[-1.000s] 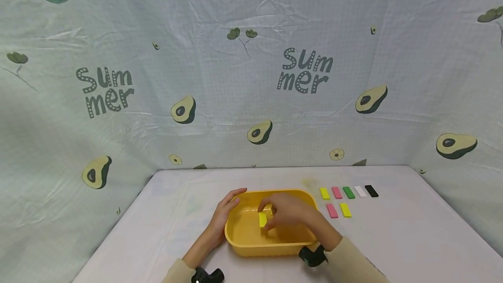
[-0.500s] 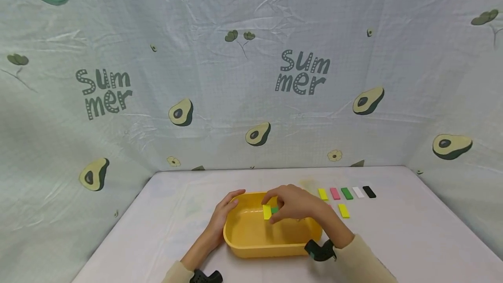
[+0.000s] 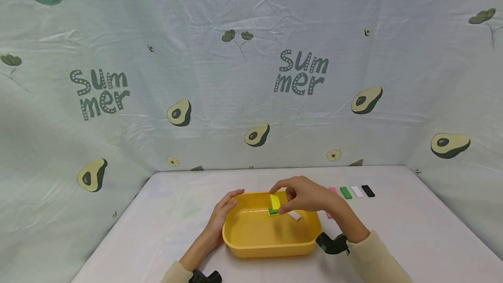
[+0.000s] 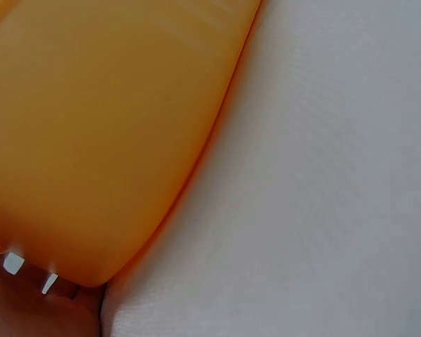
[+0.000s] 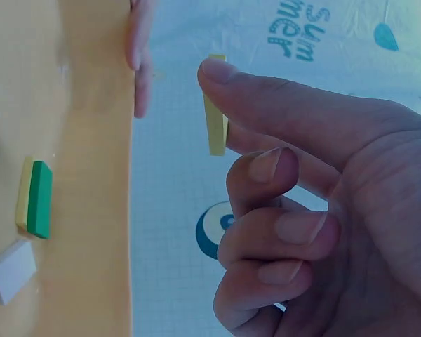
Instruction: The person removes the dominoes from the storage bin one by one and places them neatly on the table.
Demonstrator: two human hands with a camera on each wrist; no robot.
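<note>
The tub (image 3: 271, 250) stands on the table (image 3: 177, 200), the left hand (image 3: 221, 218) along its left end. The right hand (image 3: 304, 194) has one block (image 3: 275, 201) over its far side. Inside, far, lie two touching blocks (image 5: 39, 200), another block (image 5: 12, 271) just right. Right of the tub, four blocks (image 3: 346, 193) form a row; nearer lies probably a fifth block (image 3: 329, 215), mostly hidden.

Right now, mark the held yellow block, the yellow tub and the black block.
Held yellow block (image 3: 275, 201), head view: broad face.
Yellow tub (image 3: 272, 252), head view: near outer wall.
Black block (image 3: 368, 191), head view: top face.
</note>
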